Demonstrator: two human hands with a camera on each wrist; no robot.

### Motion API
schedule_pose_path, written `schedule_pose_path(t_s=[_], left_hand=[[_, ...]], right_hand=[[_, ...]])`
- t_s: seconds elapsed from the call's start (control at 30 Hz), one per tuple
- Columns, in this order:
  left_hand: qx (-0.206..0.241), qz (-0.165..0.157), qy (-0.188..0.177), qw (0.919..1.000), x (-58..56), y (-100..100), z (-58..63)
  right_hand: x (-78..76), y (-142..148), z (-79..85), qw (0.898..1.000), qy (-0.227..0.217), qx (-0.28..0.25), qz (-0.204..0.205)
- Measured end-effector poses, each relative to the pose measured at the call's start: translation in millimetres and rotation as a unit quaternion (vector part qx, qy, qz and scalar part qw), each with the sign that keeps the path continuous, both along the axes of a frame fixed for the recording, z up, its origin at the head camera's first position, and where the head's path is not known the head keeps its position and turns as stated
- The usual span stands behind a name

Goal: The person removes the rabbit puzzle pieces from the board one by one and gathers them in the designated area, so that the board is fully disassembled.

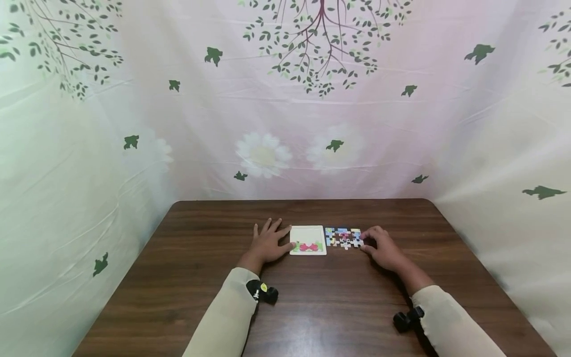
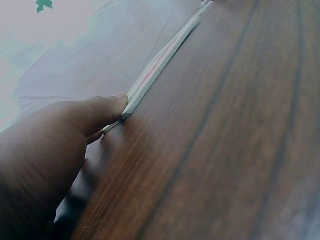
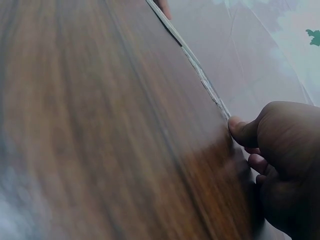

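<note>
A flat white puzzle tray point(image 1: 308, 234), printed with a pink bow and green along its near side, lies on the table. My left hand point(image 1: 267, 244) spreads beside it with fingers mostly straight; the thumb and index fingertip touch its left edge. Right of the tray lies a flat group of joined jigsaw puzzle pieces point(image 1: 343, 237) in blue, yellow and pink, with gaps in it. At its right edge my right hand point(image 1: 384, 250) has thumb and index finger bent around the end pieces. In the right wrist view, the thumb point(image 3: 240, 129) meets the puzzle's thin edge point(image 3: 207, 85).
The dark wooden table point(image 1: 312, 307) reaches back to a pale fabric backdrop point(image 1: 294, 114) printed with leaves, birds and flowers. Fabric also hangs at both sides. Small black cameras point(image 1: 267, 293) sit on the wrists over light sleeves point(image 1: 227, 317).
</note>
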State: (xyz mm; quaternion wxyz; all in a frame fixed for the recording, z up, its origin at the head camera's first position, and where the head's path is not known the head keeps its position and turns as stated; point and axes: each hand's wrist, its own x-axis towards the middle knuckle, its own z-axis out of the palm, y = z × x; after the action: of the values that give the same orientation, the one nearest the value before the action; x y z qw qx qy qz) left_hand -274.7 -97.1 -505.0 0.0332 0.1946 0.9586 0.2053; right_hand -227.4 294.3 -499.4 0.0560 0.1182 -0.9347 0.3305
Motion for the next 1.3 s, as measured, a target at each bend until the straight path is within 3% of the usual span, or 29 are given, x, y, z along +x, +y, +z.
schedule_pose_path(t_s=[0.4,1.3], left_hand=[[-0.007,0.006,0.009,0.9999,-3.3,0.8,-3.0],[-0.010,0.009,-0.001,0.9999,-1.6,0.9,-3.0]], right_hand=[[-2.4,-0.6,0.8,1.000,-0.025,0.002,-0.009],[-4.8,0.6,-3.4,1.000,-0.022,-0.008,-0.015]])
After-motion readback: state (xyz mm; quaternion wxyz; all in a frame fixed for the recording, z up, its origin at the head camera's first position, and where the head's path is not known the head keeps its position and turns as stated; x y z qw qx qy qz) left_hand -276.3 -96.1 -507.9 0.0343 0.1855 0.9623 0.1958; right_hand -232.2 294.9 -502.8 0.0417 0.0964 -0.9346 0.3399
